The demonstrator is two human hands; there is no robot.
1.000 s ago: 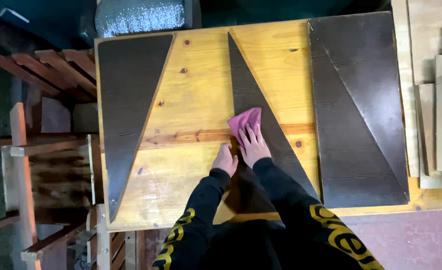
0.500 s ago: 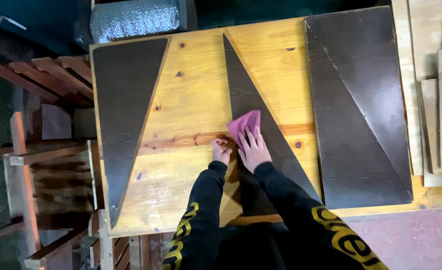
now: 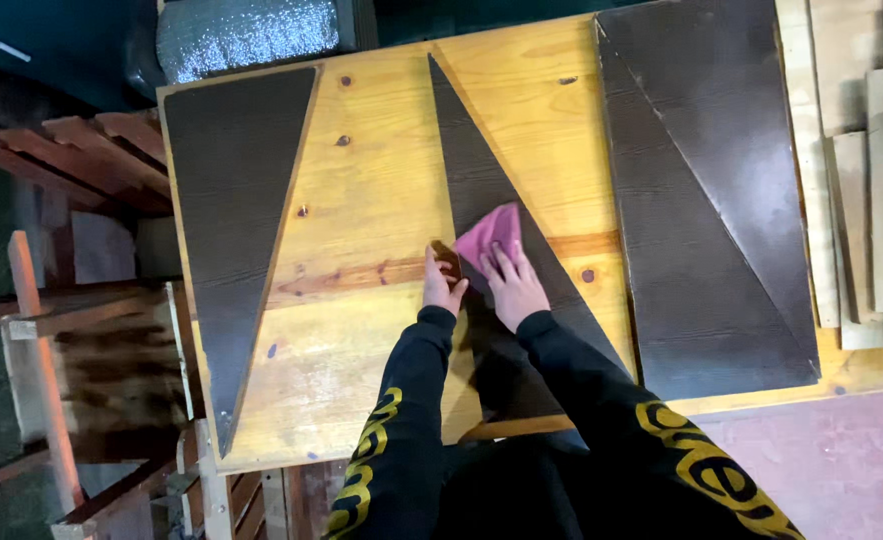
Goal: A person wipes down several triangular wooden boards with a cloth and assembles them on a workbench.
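Two hands work on the middle dark triangular panel (image 3: 481,215), which lies flat on the yellow wooden table (image 3: 371,230). Right hand (image 3: 514,288) lies flat, fingers spread, pressing a pink cloth (image 3: 491,235) onto the panel; it is not clenched, just palm-down on the cloth's near edge. Left hand (image 3: 443,284) sits just left of it at the panel's left edge, fingers curled over that edge, seemingly steadying it; whether it truly grips I cannot tell. Step in hand, by my judgement: wiping the panel face, about mid-length. Next move likely calls for even pressure on the cloth along the panel toward its far tip, with the left hand keeping the panel from sliding.

Left of the middle panel, well apart: another dark triangular panel (image 3: 236,220). Right of it: two more dark panels (image 3: 711,200), edges touching. Beyond the table's far edge: a silvery roll (image 3: 246,35).

Versus half a second ago: cloth and both hands sit at the same spot on the panel; only the camera view shifts slightly.
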